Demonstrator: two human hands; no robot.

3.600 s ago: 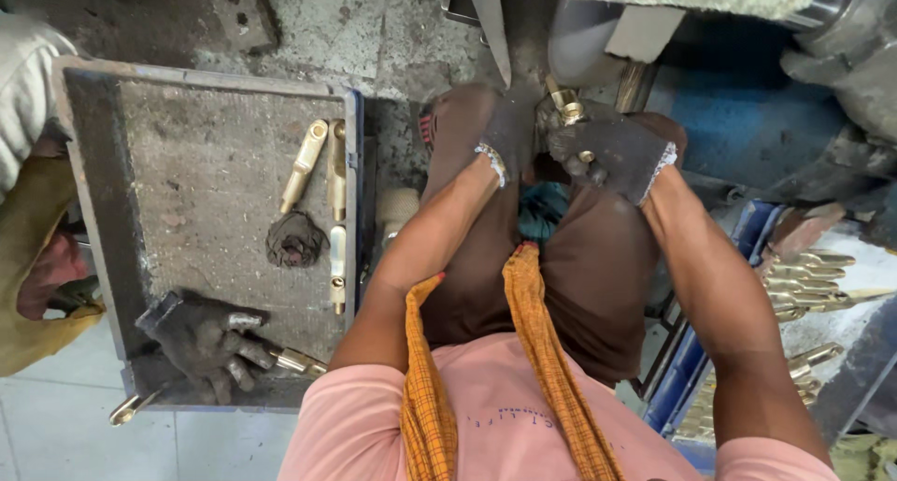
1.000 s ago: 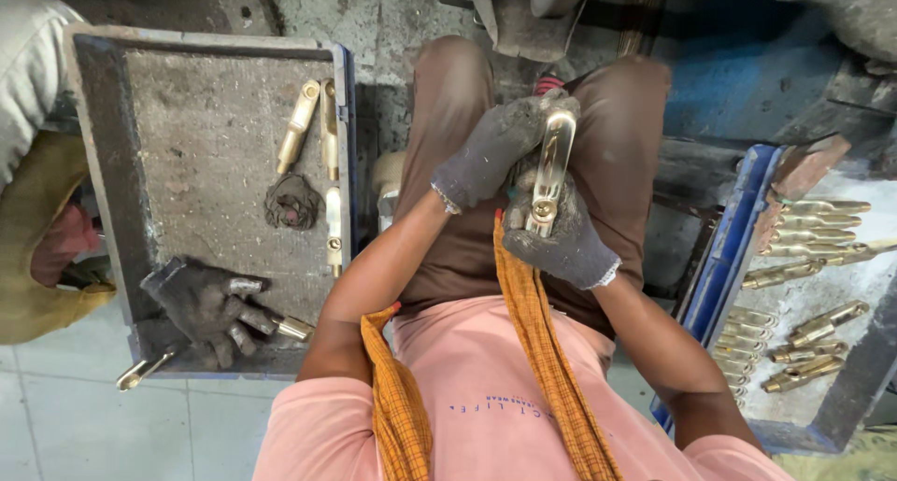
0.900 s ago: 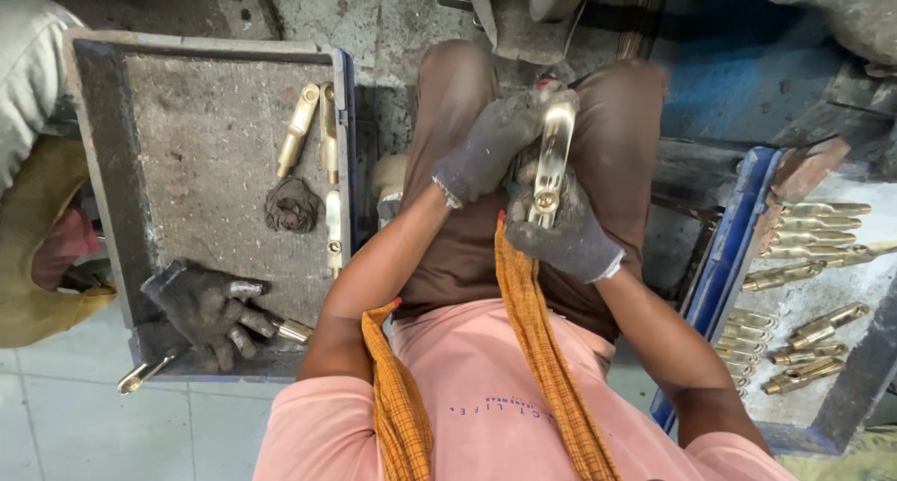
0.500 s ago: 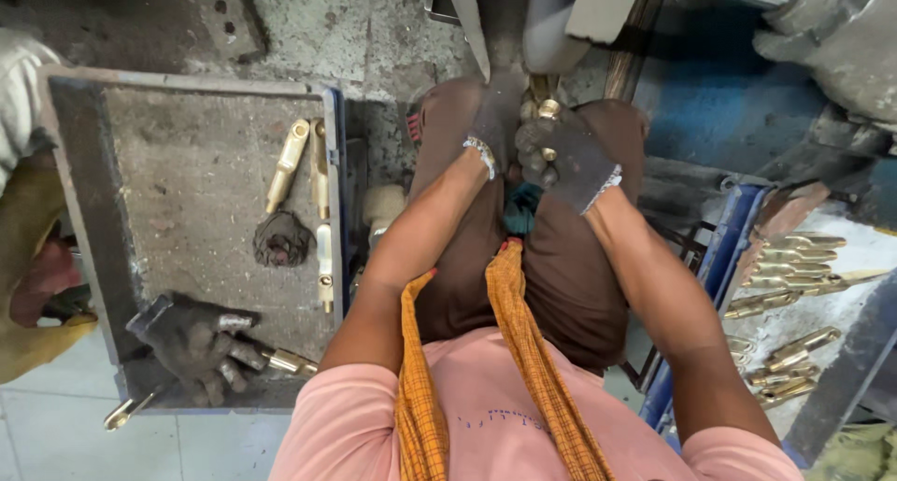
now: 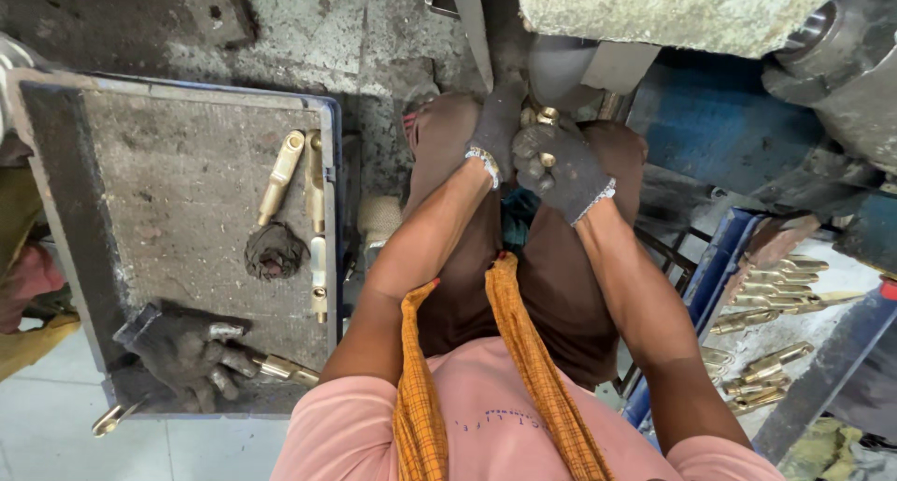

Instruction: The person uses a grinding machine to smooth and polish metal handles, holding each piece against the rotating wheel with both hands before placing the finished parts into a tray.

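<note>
Up near the grey machine body, both gloved hands meet around a small brass part, of which only a golden knob and a short stretch of shaft peep out between the fingers. Its full shape is hidden. The right hand is clenched around the brass part from below; the left hand presses against it from the side, though whether it truly grips cannot be told. Left of the knees lies a grey tray holding long brass pieces, where another person's gloved hand rests. More brass parts lie at the right, partly cut off.
</note>
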